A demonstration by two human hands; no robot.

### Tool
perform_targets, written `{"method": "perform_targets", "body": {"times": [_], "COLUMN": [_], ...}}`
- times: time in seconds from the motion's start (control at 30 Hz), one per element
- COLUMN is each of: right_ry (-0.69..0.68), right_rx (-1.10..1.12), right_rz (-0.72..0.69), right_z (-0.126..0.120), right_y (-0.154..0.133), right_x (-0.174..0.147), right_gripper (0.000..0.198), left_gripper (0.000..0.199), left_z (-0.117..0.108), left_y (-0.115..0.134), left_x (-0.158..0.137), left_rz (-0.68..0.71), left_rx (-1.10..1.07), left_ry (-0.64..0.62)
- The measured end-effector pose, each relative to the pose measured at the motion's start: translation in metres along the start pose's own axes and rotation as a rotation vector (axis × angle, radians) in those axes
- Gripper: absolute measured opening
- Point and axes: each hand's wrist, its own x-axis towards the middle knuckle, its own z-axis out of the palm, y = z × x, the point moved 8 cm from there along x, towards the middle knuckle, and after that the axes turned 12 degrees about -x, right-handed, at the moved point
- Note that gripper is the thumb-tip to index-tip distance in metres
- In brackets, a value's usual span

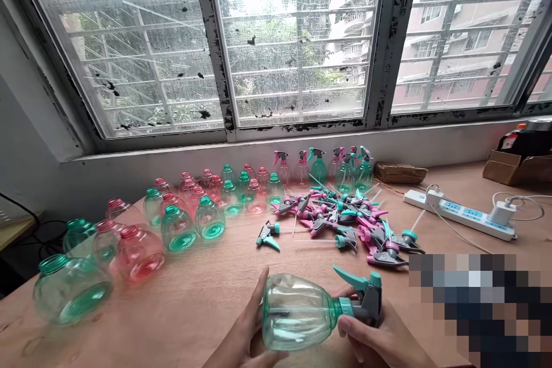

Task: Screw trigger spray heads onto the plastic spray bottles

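A clear green spray bottle (297, 311) lies sideways between my hands above the near part of the table. My left hand (252, 322) is wrapped round its base end, with the thumb along the far side and fingers underneath. At the neck, my right hand (366, 330) grips the teal collar and grey-and-teal trigger head (366, 299), which sits on the bottle's mouth. Some right fingers are hidden behind the head. Beyond the bottle, a loose grey-and-teal trigger head (268, 236) rests on the wood.
Headless green and pink bottles (176, 229) stand on the left and back of the table (181, 310). A heap of trigger heads (340, 213) covers the middle. Several bottles with heads (318, 168) stand by the wall. A power strip (461, 213) and cardboard box (504, 167) are at right.
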Motion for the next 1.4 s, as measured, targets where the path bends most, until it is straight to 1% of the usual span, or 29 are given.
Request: {"method": "perform_targets", "body": {"times": [0.13, 0.23, 0.3, 0.33, 0.43, 0.57, 0.63, 0.7, 0.83, 0.9, 0.93, 1.03, 1.1, 1.17, 1.23, 1.27, 1.33, 1.4], "right_ry": [0.013, 0.019, 0.025, 0.027, 0.025, 0.019, 0.012, 0.004, 0.010, 0.015, 0.015, 0.012, 0.010, 0.014, 0.015, 0.014, 0.006, 0.007], "right_rx": [-0.020, -0.030, -0.036, -0.039, -0.041, -0.031, -0.019, -0.008, -0.005, -0.009, -0.005, 0.020, 0.046, 0.057, 0.057, 0.056, 0.067, 0.079], "right_rz": [0.008, 0.017, 0.022, 0.021, 0.002, 0.015, 0.013, 0.010, 0.016, 0.009, 0.006, 0.012, 0.021, 0.028, 0.035, 0.036, 0.031, 0.024], "right_z": [0.000, 0.000, 0.000, 0.000, 0.000, -0.001, 0.000, 0.001, 0.001, 0.000, 0.000, 0.001, 0.001, 0.001, 0.001, 0.002, 0.003, 0.003], "right_y": [0.002, 0.002, 0.002, 0.001, -0.001, 0.001, 0.002, 0.003, 0.004, 0.002, 0.000, -0.002, -0.003, -0.001, 0.001, 0.002, 0.002, 0.002], "right_x": [-0.001, -0.001, -0.001, -0.001, 0.000, 0.000, -0.001, -0.001, -0.001, -0.001, -0.001, 0.000, -0.001, -0.001, -0.001, -0.002, -0.002, -0.003], "right_gripper": [0.048, 0.051, 0.052, 0.052, 0.050, 0.051, 0.050, 0.050, 0.051, 0.051, 0.051, 0.051, 0.051, 0.050, 0.051, 0.051, 0.052, 0.050], "left_gripper": [0.120, 0.108, 0.099, 0.098, 0.103, 0.109, 0.115, 0.116, 0.098, 0.091, 0.091, 0.094, 0.097, 0.106, 0.118, 0.120, 0.112, 0.095], "left_z": [0.004, 0.001, -0.002, -0.004, -0.006, -0.003, -0.003, -0.004, -0.005, -0.006, -0.006, -0.007, -0.007, -0.008, -0.010, -0.009, -0.006, -0.001], "left_y": [0.004, 0.005, 0.004, 0.004, 0.004, 0.003, 0.003, 0.002, -0.002, -0.002, -0.001, -0.004, -0.009, -0.012, -0.010, -0.007, -0.002, 0.004], "left_x": [-0.001, -0.003, -0.003, -0.002, -0.001, -0.002, -0.003, -0.003, -0.004, -0.003, -0.003, 0.000, 0.001, 0.002, 0.001, 0.000, 0.000, 0.001], "left_rz": [0.016, -0.004, -0.024, -0.026, -0.033, -0.045, -0.021, -0.002, 0.008, 0.048, 0.071, 0.104, 0.094, 0.086, 0.097, 0.104, 0.108, 0.103], "left_rx": [-0.073, -0.056, -0.004, 0.017, 0.013, -0.047, -0.086, -0.134, -0.140, -0.112, -0.096, -0.051, -0.051, -0.065, -0.084, -0.101, -0.132, -0.111], "left_ry": [-0.057, -0.040, 0.000, 0.025, 0.071, 0.056, 0.051, 0.039, -0.001, -0.004, -0.001, 0.004, -0.011, -0.011, -0.001, -0.003, -0.029, -0.048]}}
